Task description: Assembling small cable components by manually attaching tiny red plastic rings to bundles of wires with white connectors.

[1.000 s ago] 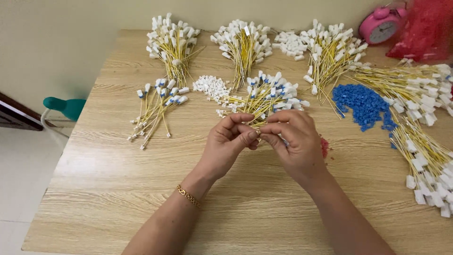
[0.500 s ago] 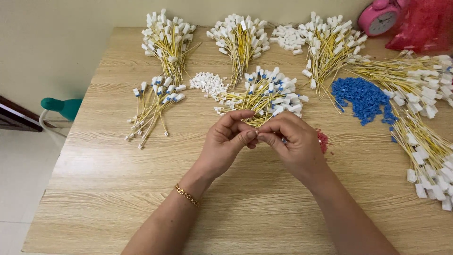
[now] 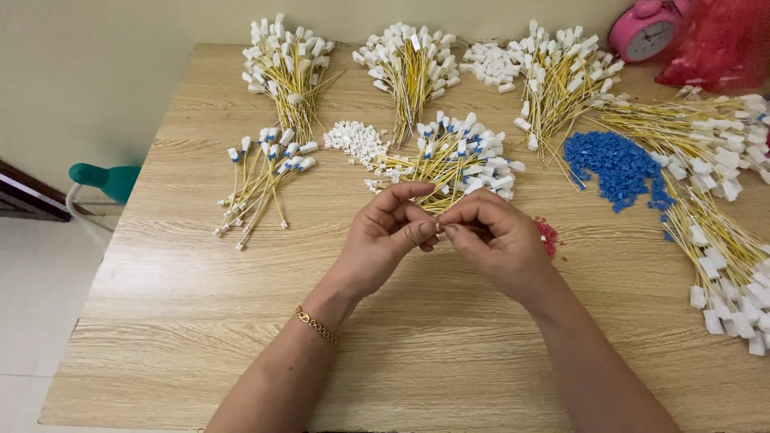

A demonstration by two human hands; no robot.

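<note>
From the head view, I saw my left hand (image 3: 383, 240) and right hand (image 3: 496, 239) with fingers pinched together on a yellow wire (image 3: 439, 210), probably one, above the counter (image 3: 200, 321); it might have slipped into the pile of wires (image 3: 457, 160).

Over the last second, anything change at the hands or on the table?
Almost nothing. Left hand and right hand stay pressed fingertip to fingertip over the same small part, too hidden to identify. The yellow wire bundle behind them, blue pile and table are unchanged.
</note>
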